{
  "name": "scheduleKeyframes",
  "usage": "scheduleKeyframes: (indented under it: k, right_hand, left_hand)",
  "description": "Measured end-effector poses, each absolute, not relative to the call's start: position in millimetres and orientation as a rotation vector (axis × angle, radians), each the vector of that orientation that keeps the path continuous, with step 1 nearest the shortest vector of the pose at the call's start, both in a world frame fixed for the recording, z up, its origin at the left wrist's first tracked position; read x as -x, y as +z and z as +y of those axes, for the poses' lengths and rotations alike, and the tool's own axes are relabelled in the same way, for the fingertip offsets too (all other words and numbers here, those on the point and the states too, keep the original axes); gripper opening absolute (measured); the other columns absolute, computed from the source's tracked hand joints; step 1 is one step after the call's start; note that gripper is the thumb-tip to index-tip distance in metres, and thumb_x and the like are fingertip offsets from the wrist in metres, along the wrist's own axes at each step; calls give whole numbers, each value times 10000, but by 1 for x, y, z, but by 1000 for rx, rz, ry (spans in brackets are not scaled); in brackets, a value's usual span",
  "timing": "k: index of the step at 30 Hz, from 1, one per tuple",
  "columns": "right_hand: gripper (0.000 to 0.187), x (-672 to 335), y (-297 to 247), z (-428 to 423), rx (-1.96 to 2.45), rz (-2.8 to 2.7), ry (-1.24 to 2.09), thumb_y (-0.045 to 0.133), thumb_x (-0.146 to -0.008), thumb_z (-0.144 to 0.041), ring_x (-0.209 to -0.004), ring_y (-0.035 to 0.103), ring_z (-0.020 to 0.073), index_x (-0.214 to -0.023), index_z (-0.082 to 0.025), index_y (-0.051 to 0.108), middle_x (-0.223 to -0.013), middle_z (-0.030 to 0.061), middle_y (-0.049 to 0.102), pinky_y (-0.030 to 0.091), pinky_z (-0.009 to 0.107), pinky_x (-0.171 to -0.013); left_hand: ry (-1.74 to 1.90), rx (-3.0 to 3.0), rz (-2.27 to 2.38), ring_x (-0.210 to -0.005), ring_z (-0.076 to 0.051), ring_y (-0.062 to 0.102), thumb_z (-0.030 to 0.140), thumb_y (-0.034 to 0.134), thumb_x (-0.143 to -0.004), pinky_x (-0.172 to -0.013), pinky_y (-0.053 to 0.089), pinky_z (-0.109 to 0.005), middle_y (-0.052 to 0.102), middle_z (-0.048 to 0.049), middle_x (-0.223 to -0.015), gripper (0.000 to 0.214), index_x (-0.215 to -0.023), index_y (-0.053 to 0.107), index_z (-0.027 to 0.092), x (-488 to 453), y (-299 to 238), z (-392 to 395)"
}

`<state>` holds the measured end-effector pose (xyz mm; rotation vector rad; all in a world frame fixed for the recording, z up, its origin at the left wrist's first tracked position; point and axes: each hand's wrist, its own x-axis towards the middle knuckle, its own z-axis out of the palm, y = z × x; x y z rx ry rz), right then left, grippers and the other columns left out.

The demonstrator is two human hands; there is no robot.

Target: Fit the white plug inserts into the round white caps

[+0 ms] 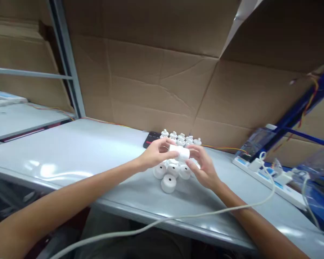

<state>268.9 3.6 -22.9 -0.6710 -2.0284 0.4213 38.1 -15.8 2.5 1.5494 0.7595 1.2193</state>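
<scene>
A white cylindrical piece lies sideways between my two hands, above the table. My left hand grips its left end, with the thumb along the near side. Around its right end are the thumb and fingers of my right hand; the exact contact is hard to make out. Below sit several white round caps, each with a dark hole in the top. Behind my hands stand rows of white knobbed pieces, partly hidden by my fingers.
A black phone showing a timer lies behind my left hand. At the right, a white power strip holds plugs, and a white cable crosses in front of my right forearm. Cardboard walls the back of the grey table.
</scene>
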Motion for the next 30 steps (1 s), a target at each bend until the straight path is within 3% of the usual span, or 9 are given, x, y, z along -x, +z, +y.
scheduleKeyframes:
  k: [5,10,17,25,28,30]
  right_hand:
    - [303,-268,-18,1,676,-2066,498,501,-1032,-424,-816,706,209,-1274,-242,514,-941,44,703,580,345,-735]
    - [453,-268,-15,1,632,-2095,269,695,-913,-395,-894,678,218,-1297,-233,519,-1141,97,677,588,377,-805]
    - [346,-268,-11,-1,664,-2155,101,644,-949,-415,-834,679,217,-1222,-213,579,-970,66,709,569,354,-754]
    - [255,-270,-11,2,720,-2171,127,546,-1007,-444,-700,659,190,-1051,-209,636,-802,31,708,526,312,-651]
    - [269,-271,-11,2,683,-2158,104,601,-975,-451,-717,671,194,-1105,-216,620,-854,36,717,545,322,-666]
    - [385,-271,-11,2,636,-2135,61,688,-912,-447,-739,679,199,-1205,-222,580,-970,58,723,566,341,-693]
  left_hand:
    - [1212,-1538,734,-831,-163,667,381,847,-744,-740,498,-274,702,-39,-933,443,-1052,616,163,-37,2,-15]
    - [1215,-1533,758,-789,-147,647,402,840,-745,-714,475,-258,690,-31,-889,425,-1012,625,149,-37,4,-16]
    - [1205,-1556,738,-829,-158,668,414,842,-754,-732,500,-264,696,-41,-944,442,-1038,624,155,-36,1,-15]
    - [1199,-1584,664,-846,-166,675,382,884,-714,-771,528,-286,703,-41,-941,486,-1069,630,168,-37,-1,-15]
    - [1200,-1575,673,-854,-167,679,387,875,-724,-773,526,-284,706,-46,-956,471,-1060,631,164,-37,0,-16]
    - [1204,-1575,680,-845,-163,677,406,852,-752,-761,521,-277,704,-50,-970,448,-1053,631,159,-37,1,-17]
